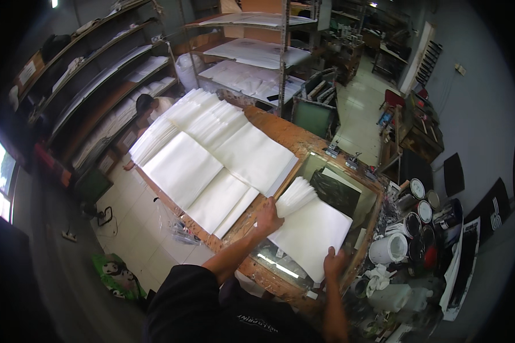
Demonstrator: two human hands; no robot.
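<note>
A stack of white sheets [315,231] lies over a glass panel [286,264] set in the wooden table. The stack's far left part is fanned up into a curl. My left hand [267,216] is closed on the stack's left edge, beside the fanned part. At the near right corner, my right hand [333,263] pinches the sheets, thumb on top. Left of the panel, overlapping rows of white sheets [183,166] cover the table. Under the far side of my stack, a dark sheet [335,191] shows on the glass.
Metal clamps [352,162] sit along the table's far right edge. Paint cans [412,223], a white bucket [388,248] and plastic jugs [392,297] crowd the right side. A shelving rack [252,52] stands behind. Another person [147,104] is at the table's far left end.
</note>
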